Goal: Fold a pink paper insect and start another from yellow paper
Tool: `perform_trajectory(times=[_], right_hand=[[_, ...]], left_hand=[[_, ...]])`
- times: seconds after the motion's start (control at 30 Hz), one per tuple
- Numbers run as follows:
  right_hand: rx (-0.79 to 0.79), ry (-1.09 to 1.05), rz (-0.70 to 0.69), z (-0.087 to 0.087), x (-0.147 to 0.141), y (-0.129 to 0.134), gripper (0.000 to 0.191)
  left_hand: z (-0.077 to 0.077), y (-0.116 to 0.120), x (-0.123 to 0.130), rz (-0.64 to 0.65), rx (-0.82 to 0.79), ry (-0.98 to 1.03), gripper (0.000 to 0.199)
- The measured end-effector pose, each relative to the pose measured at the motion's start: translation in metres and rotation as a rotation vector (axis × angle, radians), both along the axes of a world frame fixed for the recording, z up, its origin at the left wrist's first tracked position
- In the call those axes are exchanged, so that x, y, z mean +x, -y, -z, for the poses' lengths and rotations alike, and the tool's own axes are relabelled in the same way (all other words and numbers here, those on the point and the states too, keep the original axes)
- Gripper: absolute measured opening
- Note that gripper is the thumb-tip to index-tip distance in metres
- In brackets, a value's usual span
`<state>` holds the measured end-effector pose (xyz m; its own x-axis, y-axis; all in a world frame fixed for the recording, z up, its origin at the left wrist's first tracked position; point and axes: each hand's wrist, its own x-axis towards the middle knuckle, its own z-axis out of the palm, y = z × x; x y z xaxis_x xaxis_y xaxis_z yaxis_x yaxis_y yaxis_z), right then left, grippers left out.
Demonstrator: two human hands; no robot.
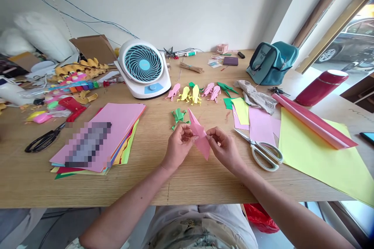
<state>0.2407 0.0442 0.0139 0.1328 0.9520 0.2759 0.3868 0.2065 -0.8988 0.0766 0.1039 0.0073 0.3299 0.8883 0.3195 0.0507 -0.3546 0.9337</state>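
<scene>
On my feed, the left hand [181,144] and right hand [221,144] both pinch the folded pink paper [200,135], one at each side, fingers closed on it, held over the wooden table [187,186] near its front edge. Green folded figure [179,116] just beyond the left hand. White-handled scissors [264,153] lie right of the right hand. I see the paper stack [117,124] to the left, the fan [143,68] farther back.
</scene>
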Motion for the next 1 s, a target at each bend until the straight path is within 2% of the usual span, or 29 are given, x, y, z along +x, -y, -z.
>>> perform_trajectory(times=[0.07, 0.27, 0.4, 0.57, 0.8, 1.0], right_hand=[[-0.011, -0.009, -0.024, 0.000, -0.001, 0.000, 0.013], [0.010, -0.024, -0.065, -0.001, 0.000, 0.000, 0.018], [-0.048, -0.180, -0.161, 0.000, 0.001, -0.001, 0.025], [-0.098, -0.367, -0.254, -0.001, 0.003, -0.004, 0.029], [-0.112, -0.502, -0.237, 0.011, -0.001, -0.010, 0.034], [-0.101, -0.389, -0.190, 0.017, -0.002, -0.009, 0.036]], left_hand=[[-0.001, -0.003, -0.002, 0.052, -0.064, -0.008, 0.014], [-0.007, -0.003, -0.004, 0.159, -0.107, 0.001, 0.018], [-0.005, -0.002, -0.003, 0.243, -0.248, 0.103, 0.022], [-0.002, -0.003, -0.004, 0.218, -0.348, 0.151, 0.026], [-0.005, -0.002, -0.005, 0.164, -0.401, 0.092, 0.031], [-0.007, 0.003, -0.004, 0.195, -0.505, 0.110, 0.038]])
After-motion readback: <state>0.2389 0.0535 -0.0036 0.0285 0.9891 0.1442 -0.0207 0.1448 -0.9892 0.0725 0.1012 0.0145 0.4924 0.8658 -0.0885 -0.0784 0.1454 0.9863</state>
